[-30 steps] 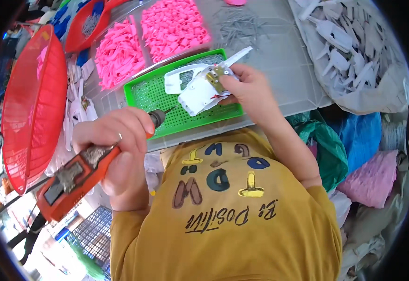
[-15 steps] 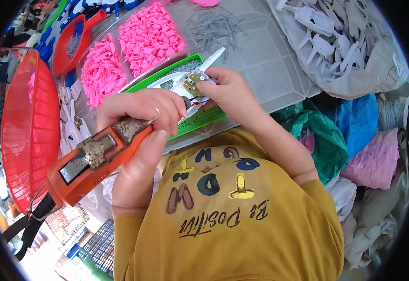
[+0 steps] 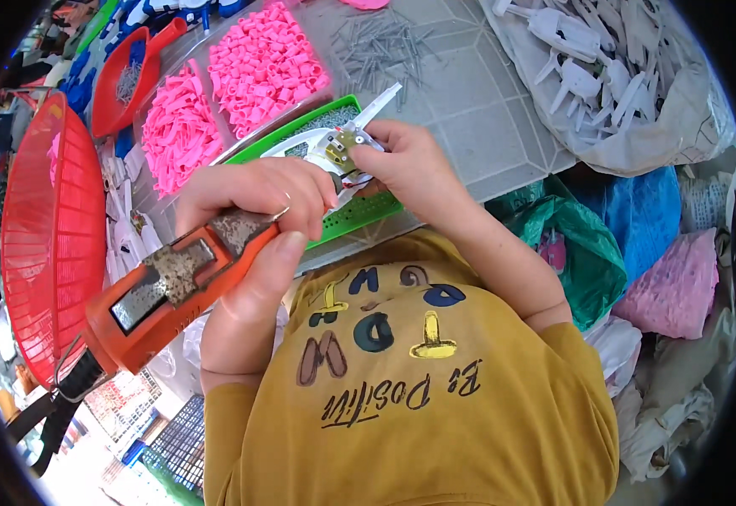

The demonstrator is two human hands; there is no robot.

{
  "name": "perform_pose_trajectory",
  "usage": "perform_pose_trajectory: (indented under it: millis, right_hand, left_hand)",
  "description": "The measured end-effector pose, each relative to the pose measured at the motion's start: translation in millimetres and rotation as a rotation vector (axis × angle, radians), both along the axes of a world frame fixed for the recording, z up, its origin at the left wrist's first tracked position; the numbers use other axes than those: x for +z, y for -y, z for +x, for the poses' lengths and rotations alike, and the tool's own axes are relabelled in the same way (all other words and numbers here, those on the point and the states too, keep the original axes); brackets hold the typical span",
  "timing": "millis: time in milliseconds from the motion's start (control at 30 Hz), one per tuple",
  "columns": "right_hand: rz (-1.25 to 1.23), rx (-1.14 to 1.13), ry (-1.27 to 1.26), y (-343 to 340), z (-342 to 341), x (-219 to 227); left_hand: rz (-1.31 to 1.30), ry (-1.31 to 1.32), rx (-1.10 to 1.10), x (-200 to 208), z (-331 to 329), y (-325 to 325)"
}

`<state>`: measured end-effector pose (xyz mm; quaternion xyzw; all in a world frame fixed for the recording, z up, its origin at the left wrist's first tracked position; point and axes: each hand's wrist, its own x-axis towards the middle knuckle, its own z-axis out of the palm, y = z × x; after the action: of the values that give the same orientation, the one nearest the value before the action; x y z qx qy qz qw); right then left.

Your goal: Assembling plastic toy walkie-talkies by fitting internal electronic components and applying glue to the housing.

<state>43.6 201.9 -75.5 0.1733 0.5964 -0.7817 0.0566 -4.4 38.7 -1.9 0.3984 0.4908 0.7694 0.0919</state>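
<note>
My left hand (image 3: 254,192) is wrapped round an orange electric screwdriver (image 3: 119,333) with a worn metallic strip, its cord trailing off at the lower left. The dark nose of the tool points at a white plastic casing (image 3: 378,105) with a small circuit board (image 3: 339,152) in it. Between thumb and fingers, my right hand (image 3: 410,169) grips this casing over a green basket (image 3: 359,221). Small grey screws (image 3: 334,118) lie in the basket. The bit's exact contact with the casing is hidden by my fingers.
Beyond the basket sits a clear tray of pink plastic parts (image 3: 267,72). Long grey pins (image 3: 381,51) lie on the grey table (image 3: 478,110). White casings fill a bag (image 3: 663,143) at the far right. A red basket (image 3: 56,236) and red scoop (image 3: 115,101) stand left; a green bag (image 3: 587,270) hangs right.
Almost nothing differs. The table and its contents sit slightly further left in view; both hands keep their grip, with the screwdriver still at the casing.
</note>
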Motion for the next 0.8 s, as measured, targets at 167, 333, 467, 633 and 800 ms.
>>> perform_pose_trajectory:
  millis: [167, 333, 467, 633, 800]
  right_hand:
    - [-0.002, -0.001, -0.004, -1, 0, -1]
    - [0.017, 0.000, -0.001, 0, 1, 2]
    - [0.053, 0.001, -0.029, 1, 2, 2]
    - [0.048, 0.008, -0.002, 2, 2, 0]
    - [0.054, 0.018, 0.011, 0, 1, 2]
  left_hand:
    - [-0.030, 0.079, -0.055, 4, 2, 6]
    - [-0.033, 0.075, -0.044, 4, 3, 6]
    - [-0.043, 0.059, -0.078, 2, -1, 5]
    - [-0.084, 0.111, -0.080, 6, 1, 1]
    - [-0.099, 0.154, -0.047, 9, 6, -2]
